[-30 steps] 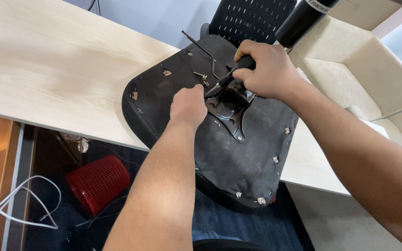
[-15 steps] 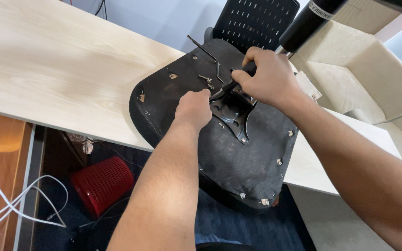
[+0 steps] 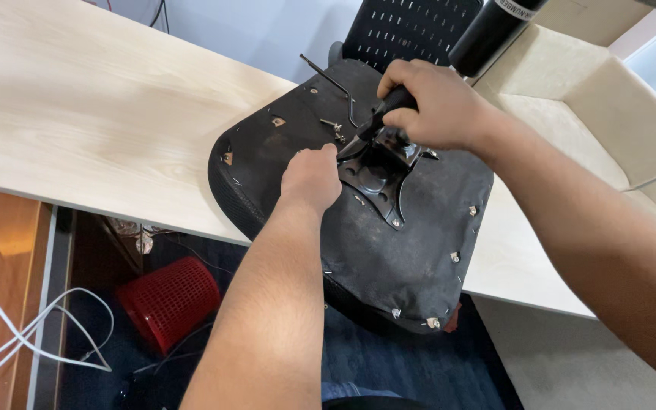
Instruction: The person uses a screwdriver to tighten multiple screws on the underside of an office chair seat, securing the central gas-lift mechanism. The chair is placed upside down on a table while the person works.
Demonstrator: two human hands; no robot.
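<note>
Since a second ago the hands have barely shifted: the right hand (image 3: pixel 430 102) is still clamped on a black tool handle (image 3: pixel 389 106) at the metal mechanism plate (image 3: pixel 377 171), while the left hand (image 3: pixel 311 176), curled shut, presses beside it. That plate sits on the upturned chair seat (image 3: pixel 358 228) lying across the desk (image 3: pixel 100 114). Fastening the plate looks to be the step in hand, and it next calls for steady turning with the seat held still.

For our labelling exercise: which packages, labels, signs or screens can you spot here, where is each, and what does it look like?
Printed label: white lettering on the black gas-lift cylinder, top right, above the right hand.
No packages, signs or screens show on the wooden table or the upturned chair seat.
</note>
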